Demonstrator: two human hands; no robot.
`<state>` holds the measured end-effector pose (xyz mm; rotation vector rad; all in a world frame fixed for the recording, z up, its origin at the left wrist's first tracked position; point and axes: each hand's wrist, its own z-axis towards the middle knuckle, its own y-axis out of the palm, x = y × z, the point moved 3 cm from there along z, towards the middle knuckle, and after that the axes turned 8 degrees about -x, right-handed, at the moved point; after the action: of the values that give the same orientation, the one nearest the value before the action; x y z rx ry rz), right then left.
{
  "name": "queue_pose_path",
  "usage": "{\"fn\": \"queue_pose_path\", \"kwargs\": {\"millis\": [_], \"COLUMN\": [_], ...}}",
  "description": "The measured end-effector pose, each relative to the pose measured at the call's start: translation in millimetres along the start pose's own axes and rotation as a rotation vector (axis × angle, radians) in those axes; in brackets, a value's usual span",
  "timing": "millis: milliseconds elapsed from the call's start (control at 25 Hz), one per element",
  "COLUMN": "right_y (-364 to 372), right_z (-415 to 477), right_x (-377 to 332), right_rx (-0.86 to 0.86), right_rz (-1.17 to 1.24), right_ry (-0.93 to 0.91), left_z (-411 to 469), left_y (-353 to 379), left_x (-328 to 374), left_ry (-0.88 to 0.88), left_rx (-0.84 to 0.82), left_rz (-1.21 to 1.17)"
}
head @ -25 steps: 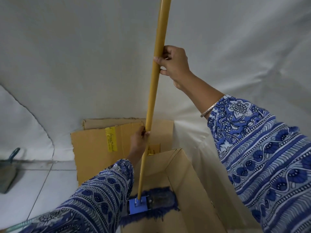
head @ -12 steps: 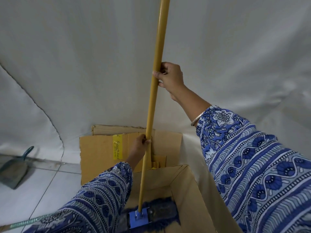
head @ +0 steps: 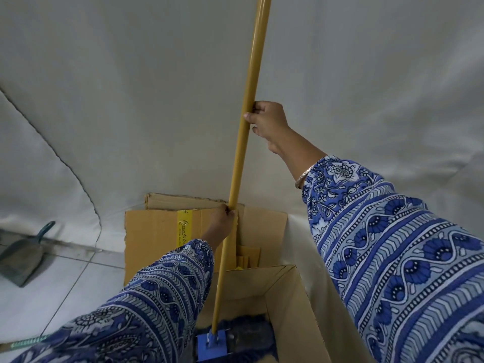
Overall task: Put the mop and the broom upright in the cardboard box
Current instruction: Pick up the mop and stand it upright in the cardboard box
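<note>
- The mop [head: 245,142] stands nearly upright, its yellow pole running from the top edge of the view down into the cardboard box [head: 293,310] at 6 o'clock.
- The blue bracket and dark blue fringed mop head sit on the box floor, near the box's left side; the lower part is cut off by the frame edge.
- The right hand [head: 267,121] has its grip closed around the pole high up, just right of centre, fingers wrapped from the right.
- The left hand [head: 222,218] grips the pole lower down, just above the box's far rim, fingers closed on it.
- The box is open at the top; its right wall runs close beside white draped fabric [head: 366,74], which hangs behind and to the right.
- Inside the box, the floor to the right of the mop head is bare cardboard.
- Flattened cardboard sheets [head: 157,231] lean against the fabric beyond the box, toward 11 o'clock.
- A yellow tape strip [head: 183,226] on the front sheet carries cursive writing, too small to read.
- At 9 o'clock a dark dustpan [head: 21,255] lies on the white tiled floor [head: 65,284], well apart from the box.
- At 7 o'clock a thin green-patterned handle [head: 26,342] crosses the corner; what it belongs to cannot be told.
</note>
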<state>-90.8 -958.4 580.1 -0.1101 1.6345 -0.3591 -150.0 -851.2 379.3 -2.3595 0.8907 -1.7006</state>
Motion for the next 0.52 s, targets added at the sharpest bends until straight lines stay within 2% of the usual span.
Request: {"fn": "queue_pose_path", "kwargs": {"millis": [320,440,520], "right_y": [0,13,46], "right_z": [-10,-26,-47], "right_x": [8,2,-6], "right_rx": [0.08,0.268,0.415], "right_rz": [-0.036,-0.077,-0.091], "right_ry": [0.094,0.092,0.056], "left_z": [-8,-21,-37], "left_y": [-29,-65,-104], "left_x": [-8,-16,-33], "left_ry": [0.012,0.056,0.078], "left_rx": [0.064,0.107,0.106], "left_rz": [0.022,0.047,0.058]}}
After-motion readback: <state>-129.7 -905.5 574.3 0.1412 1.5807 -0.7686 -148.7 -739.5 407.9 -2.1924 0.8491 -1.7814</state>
